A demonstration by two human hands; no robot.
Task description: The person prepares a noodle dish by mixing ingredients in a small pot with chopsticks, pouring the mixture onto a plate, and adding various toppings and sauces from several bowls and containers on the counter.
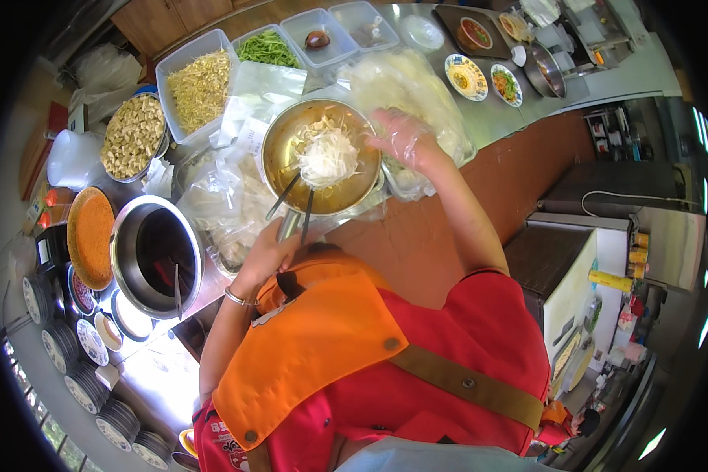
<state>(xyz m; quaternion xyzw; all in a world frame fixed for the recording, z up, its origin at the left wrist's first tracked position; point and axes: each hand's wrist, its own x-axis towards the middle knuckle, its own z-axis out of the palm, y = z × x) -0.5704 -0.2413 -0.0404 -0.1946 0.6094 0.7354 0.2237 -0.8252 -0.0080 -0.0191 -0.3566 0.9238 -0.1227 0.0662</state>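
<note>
My left hand [268,253] grips the handle [289,225] of a metal pan [348,197], which is held above the counter. In the pan a mound of white rice noodles [329,158] lies over bean sprouts and brownish broth. Two dark chopsticks [308,217] lean in the pan, their ends near my left hand; whether its fingers touch them I cannot tell. My right hand [404,137], in a clear plastic glove, hovers at the pan's right rim with nothing visible in its fingers. Beneath and beyond it lies a large plastic bag of pale noodles [416,85].
Bins of bean sprouts [200,88] and green vegetables [268,48] stand behind the pan. To the left are a pot of dark liquid [164,256] with a ladle, diced tofu [133,135] and orange powder [91,236]. Dishes of food [466,78] sit at the back right.
</note>
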